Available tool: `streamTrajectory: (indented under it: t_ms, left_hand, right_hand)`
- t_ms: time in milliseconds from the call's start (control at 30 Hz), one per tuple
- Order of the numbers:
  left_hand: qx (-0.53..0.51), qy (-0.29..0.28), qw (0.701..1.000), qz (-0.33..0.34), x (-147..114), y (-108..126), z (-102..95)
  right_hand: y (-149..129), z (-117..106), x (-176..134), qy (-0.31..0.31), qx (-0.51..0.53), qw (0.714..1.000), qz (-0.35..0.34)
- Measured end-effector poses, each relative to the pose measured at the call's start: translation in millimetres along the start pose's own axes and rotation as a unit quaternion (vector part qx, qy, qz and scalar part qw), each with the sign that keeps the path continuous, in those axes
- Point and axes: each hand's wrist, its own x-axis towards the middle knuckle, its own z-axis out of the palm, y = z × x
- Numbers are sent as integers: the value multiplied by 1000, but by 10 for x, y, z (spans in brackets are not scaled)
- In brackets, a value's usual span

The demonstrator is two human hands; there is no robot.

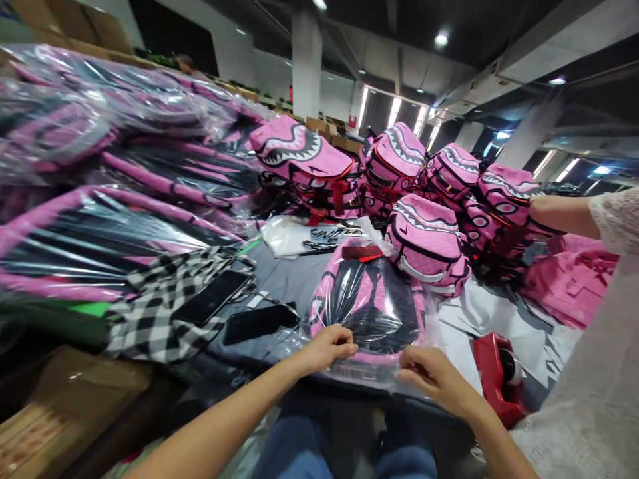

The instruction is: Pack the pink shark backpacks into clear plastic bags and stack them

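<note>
Backpack (373, 303) lay flat on the worktop (283, 274), already inside its clear bag (367, 370); left hand (329, 347) and right hand (433, 374) each seemed to pinch the near edge, closure unclear. Packs (428, 239) beyond sat unbagged.

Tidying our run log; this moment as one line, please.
left hand: curled at clear bag, near-left; right hand: curled, near-right; grips: unclear; bagged: pink-black backpack; bag's right: red tape dispenser
</note>
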Motion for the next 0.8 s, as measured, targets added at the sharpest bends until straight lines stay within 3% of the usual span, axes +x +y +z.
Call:
streamTrajectory:
  t_ms: [67,133,200,267,333,433,467,533,633,733,800]
  left_hand:
    - [-2,1,1000,-3,4,-1,7]
    - [2,-1,1000,-4,5,-3,9]
    - [0,-2,1000,-2,3,-14,5]
    - [-8,-7,1000,1,3,-37,1]
    - [-7,-8,1000,9,15,-65,1]
    - [14,-3,1000,15,55,-88,15]
    - [23,-2,1000,13,65,-82,20]
    - [47,-3,999,12,56,-47,19]
    - [126,1,989,72,-84,23,-48]
    - [248,43,952,174,-348,13,-216]
    - [298,89,933,184,-507,-61,-355]
  right_hand:
    - [-4,-14,396,-94,-141,985,-15]
    - [68,-2,673,-111,-251,962,-1]
    - [187,-11,794,-81,-300,949,51]
    - [312,-48,763,-51,-275,954,108]
    - [402,-68,624,23,-247,960,133]
    - [436,49,385,169,-263,948,64]
    - [426,131,334,182,-275,943,31]
    - [395,315,295,150,-305,941,1]
    - [378,486,343,91,-344,934,34]
    - [416,465,403,57,-335,939,49]
    - [439,422,431,47,-328,942,53]
